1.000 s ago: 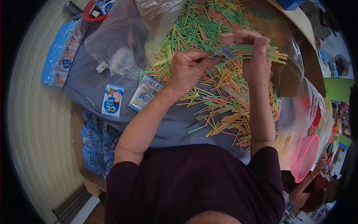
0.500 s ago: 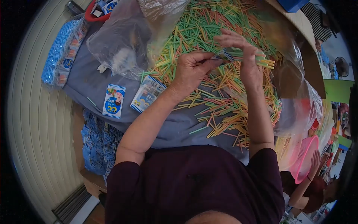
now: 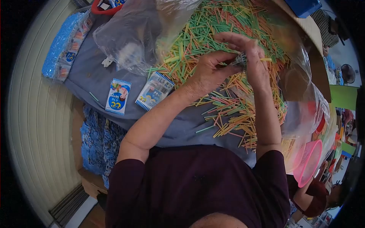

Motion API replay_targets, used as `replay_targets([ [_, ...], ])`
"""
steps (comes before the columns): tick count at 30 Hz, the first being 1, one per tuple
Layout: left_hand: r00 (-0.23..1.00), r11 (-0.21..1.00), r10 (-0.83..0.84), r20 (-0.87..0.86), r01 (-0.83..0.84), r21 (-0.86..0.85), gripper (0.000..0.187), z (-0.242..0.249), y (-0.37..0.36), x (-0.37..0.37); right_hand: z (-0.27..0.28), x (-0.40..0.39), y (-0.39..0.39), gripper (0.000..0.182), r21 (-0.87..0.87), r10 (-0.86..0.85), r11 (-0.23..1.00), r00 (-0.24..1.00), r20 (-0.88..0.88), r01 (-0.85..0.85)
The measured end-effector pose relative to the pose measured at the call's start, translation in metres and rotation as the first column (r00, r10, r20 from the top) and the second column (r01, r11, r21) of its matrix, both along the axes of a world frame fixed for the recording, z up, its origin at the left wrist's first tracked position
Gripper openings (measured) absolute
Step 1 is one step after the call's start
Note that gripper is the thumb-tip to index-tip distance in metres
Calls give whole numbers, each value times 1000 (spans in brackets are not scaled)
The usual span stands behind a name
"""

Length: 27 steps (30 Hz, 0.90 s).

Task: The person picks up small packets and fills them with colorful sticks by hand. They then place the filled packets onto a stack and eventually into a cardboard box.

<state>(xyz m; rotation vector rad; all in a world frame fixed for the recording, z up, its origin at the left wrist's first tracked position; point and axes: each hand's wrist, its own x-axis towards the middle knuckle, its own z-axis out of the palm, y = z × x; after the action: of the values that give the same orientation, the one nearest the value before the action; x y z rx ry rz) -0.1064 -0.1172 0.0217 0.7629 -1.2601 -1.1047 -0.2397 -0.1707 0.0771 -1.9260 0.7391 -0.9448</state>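
My left hand (image 3: 213, 72) is closed, thumb and fingers pinching the edge of a small wrapper (image 3: 240, 59) with a blue-and-white striped end. Against that wrapper, my right hand (image 3: 255, 62) curls with its fingers bent over, and a yellow stick (image 3: 266, 59) pokes out beyond it. The rest of what lies in the right palm is hidden. Beneath both hands spreads a large heap of thin coloured sticks (image 3: 205, 28), green, yellow, orange and pink. Left of my forearm lie two printed packets, a flat one (image 3: 118, 97) and a fuller one (image 3: 155, 91).
Clear plastic sheeting (image 3: 125, 34) covers part of the grey cloth (image 3: 85, 81). A bag of packets (image 3: 66, 47) lies at the left, near a red bowl (image 3: 102, 10). Blue wrappers (image 3: 97, 144) fill a box below. At right are a pink basket (image 3: 308, 163) and another person (image 3: 315, 195).
My left hand has moved right with the wrapper, up against my right hand. Several sticks stuck out past the right hand before; now one yellow one shows. The other person's raised hand has dropped.
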Motion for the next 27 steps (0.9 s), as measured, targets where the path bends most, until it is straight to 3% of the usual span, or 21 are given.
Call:
replay_targets([
  [3, 990, 992, -5, 143, -14, 128, 20, -2, 14, 19, 7, -9, 0, 78, 152, -87, 988, 942, 325, 39],
  [5, 992, 992, 120, 28, -121, 46, 17, 2, 37, 41, 5, -39, -16, 75, 242, -201, 964, 897, 395, 109],
  [6, 986, 986, 164, 19, -165, 15, 18, 8, 52, 60, 7, -49, -18, 65, 195, -312, 943, 916, 252, 268],
  [7, 977, 975, 211, -12, -209, 81, 19, 10, 67, 78, 4, -59, -19, 65, 199, -319, 941, 913, 254, 273],
  [8, 965, 957, 258, -40, -250, 150, 21, 11, 84, 98, -2, -67, -18, 59, -181, -375, 924, 890, -259, 336],
  [9, 940, 925, 339, 35, -340, 168, 20, 11, 102, 121, -8, -72, -15, 55, -515, -507, 841, 571, -646, 165],
  [10, 904, 887, 413, 111, -427, 176, 21, 11, 119, 146, -13, -69, -4, 55, -736, -693, 676, 308, -652, -37],
  [11, 849, 837, 463, 256, -513, 190, 20, 5, 134, 177, -17, -68, -2, 55, -735, -693, 677, 306, -652, -32],
  [12, 771, 777, 499, 396, -600, 189, 18, -6, 146, 202, -20, -66, -4, 51, -625, -552, 774, 588, -591, 98],
  [13, 768, 774, 499, 401, -603, 194, 18, -15, 152, 217, -24, -62, -5, 47, -465, -390, 868, 816, -427, 172],
  [14, 397, 727, 448, 801, -684, -67, 19, -24, 156, 230, -29, -53, -7, 47, -457, -383, 873, 819, -426, 171],
  [15, -123, 720, 334, 935, -607, -337, 19, -32, 157, 238, -33, -40, -9, 45, -554, -432, 826, 751, -500, 105],
  [16, -174, 692, 352, 920, -613, -381, 25, -33, 154, 233, -35, -27, -13, 43, -641, -493, 767, 671, -555, 33],
  [17, -180, 696, 360, 915, -601, -392, 25, -29, 151, 228, -39, -12, -17, 43, -646, -504, 762, 671, -544, 48],
  [19, -383, 541, 581, 718, -477, -693, 26, -1, 145, 193, -49, 11, -21, 41, -709, -637, 699, 369, -677, -95],
  [21, -111, 653, 639, 761, -445, -613, 26, 0, 136, 173, -52, 22, -26, 39, -722, -657, 683, 338, -674, -111],
  [23, 199, 868, 434, 878, -352, -349, 21, -1, 131, 137, -54, 33, -25, 38, -731, -669, 666, 316, -673, -146],
  [24, 199, 865, 438, 877, -360, -350, 21, -4, 130, 123, -54, 37, -24, 37, -723, -662, 676, 313, -681, -144],
  [26, -9, 847, 467, 884, -284, -450, 14, -15, 127, 106, -50, 38, -28, 36, -720, -663, 680, 302, -685, -140],
  [27, -1, 848, 468, 884, -280, -450, 14, -20, 126, 105, -48, 34, -31, 34, -676, -628, 732, 296, -720, -91],
])
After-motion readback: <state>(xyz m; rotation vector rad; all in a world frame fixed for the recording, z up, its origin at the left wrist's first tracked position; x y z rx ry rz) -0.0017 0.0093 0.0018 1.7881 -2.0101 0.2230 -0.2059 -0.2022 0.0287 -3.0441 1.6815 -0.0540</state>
